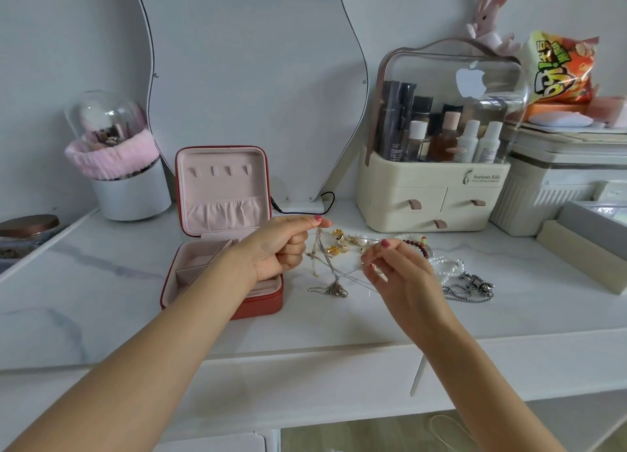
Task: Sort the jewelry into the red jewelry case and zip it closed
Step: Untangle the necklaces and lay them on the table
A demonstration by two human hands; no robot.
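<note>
Two hands pinching thin chain point(319, 248), red case point(222, 234) open

The left hand point(285, 244) hangs over the marble-patterned tabletop point(101, 282) just right of the open red zip jewelry case point(222, 234), its forearm crossing above the case's tray. Right of it, with thin silver chain necklaces point(327, 275) between and below them, is the right hand point(397, 271). Behind the hands lie small gold earrings point(339, 243); beyond the right hand sit a dark-red bead bracelet point(417, 246), white pearl strands point(448, 270) and a heavy steel ball chain point(471, 287).
</note>
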